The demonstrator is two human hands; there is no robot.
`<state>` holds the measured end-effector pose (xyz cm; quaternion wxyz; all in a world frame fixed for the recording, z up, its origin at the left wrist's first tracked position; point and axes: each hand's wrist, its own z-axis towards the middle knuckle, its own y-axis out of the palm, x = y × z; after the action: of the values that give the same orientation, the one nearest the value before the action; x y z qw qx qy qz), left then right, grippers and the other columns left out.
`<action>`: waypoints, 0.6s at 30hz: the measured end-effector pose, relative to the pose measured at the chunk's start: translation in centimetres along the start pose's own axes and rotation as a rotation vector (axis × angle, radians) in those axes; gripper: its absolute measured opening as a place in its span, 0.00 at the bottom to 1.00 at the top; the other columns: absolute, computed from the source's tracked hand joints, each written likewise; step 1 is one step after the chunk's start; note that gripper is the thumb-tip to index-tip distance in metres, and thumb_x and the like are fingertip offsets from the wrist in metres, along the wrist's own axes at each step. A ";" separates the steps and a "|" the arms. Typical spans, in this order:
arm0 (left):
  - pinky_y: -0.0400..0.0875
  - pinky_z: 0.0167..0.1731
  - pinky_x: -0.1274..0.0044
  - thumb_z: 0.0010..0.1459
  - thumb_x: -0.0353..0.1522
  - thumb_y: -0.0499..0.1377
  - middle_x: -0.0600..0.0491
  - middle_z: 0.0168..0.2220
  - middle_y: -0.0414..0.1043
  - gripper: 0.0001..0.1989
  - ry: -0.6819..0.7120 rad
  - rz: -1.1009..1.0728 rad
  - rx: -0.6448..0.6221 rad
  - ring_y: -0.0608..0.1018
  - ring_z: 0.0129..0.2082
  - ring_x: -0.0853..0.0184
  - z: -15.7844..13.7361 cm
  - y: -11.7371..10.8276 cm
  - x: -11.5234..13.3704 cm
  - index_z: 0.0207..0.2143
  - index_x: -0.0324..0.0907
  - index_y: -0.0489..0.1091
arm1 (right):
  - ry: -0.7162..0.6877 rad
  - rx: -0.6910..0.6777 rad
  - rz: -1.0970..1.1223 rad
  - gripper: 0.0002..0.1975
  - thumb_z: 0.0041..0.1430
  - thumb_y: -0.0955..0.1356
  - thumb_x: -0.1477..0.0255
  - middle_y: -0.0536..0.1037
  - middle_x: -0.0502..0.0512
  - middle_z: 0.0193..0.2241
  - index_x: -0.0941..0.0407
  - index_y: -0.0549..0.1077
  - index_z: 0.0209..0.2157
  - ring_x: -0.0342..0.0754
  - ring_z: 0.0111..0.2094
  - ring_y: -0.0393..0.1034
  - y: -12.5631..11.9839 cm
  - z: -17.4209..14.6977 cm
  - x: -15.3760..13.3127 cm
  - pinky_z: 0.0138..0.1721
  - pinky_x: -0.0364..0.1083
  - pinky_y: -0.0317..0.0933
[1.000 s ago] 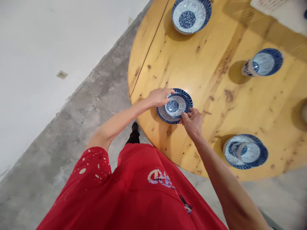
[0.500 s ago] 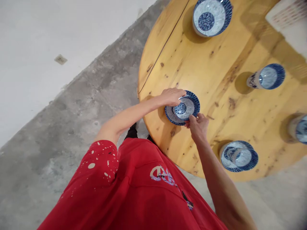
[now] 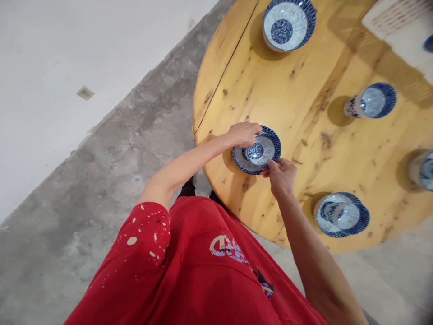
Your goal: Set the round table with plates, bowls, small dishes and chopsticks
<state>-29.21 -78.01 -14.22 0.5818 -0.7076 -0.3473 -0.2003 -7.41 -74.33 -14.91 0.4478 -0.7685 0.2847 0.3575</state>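
1. The left hand (image 3: 245, 135) partly hides a small blue-and-white round bowl (image 3: 267, 151); its grip clasps the rim, fingertips hard to make out. The right hand (image 3: 283, 177) pinches the near rim.
2. That bowl shows within a wider blue-and-white bowl (image 3: 242, 163), near the edge of the round yellow wooden desk (image 3: 297, 117); bare wood beyond.
3. One blue-and-white cup (image 3: 375, 101) stands whole; a second cup (image 3: 419, 172) and one white slotted plastic basket (image 3: 385, 31) are cut off.
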 end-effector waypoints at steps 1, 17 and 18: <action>0.68 0.48 0.70 0.56 0.27 0.57 0.46 0.52 0.78 0.20 0.008 0.010 0.003 0.77 0.53 0.56 0.1 0.1 0.0 0.50 0.44 0.78 | 0.002 0.008 0.000 0.03 0.51 0.68 0.71 0.72 0.48 0.15 0.54 0.69 0.26 0.45 0.16 0.68 0.0 0.0 0.0 0.17 0.41 0.63; 0.69 0.49 0.70 0.58 0.29 0.57 0.47 0.53 0.78 0.17 -0.026 0.029 0.005 0.77 0.53 0.56 -0.5 -0.6 0.0 0.49 0.45 0.78 | 0.041 -0.006 0.003 0.09 0.54 0.70 0.67 0.73 0.48 0.16 0.54 0.67 0.25 0.42 0.15 0.67 0.3 -0.1 -0.3 0.16 0.39 0.61; 0.69 0.50 0.71 0.60 0.31 0.56 0.48 0.54 0.78 0.17 -0.032 0.042 0.003 0.77 0.54 0.57 -0.7 -0.9 0.0 0.50 0.46 0.77 | 0.045 -0.008 -0.001 0.10 0.55 0.70 0.65 0.73 0.49 0.16 0.54 0.68 0.26 0.42 0.15 0.67 0.2 -0.2 -0.5 0.16 0.39 0.61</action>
<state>-29.76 -78.62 -13.46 0.5813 -0.7170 -0.3420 -0.1760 -7.79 -74.59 -14.56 0.4385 -0.7782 0.2930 0.3410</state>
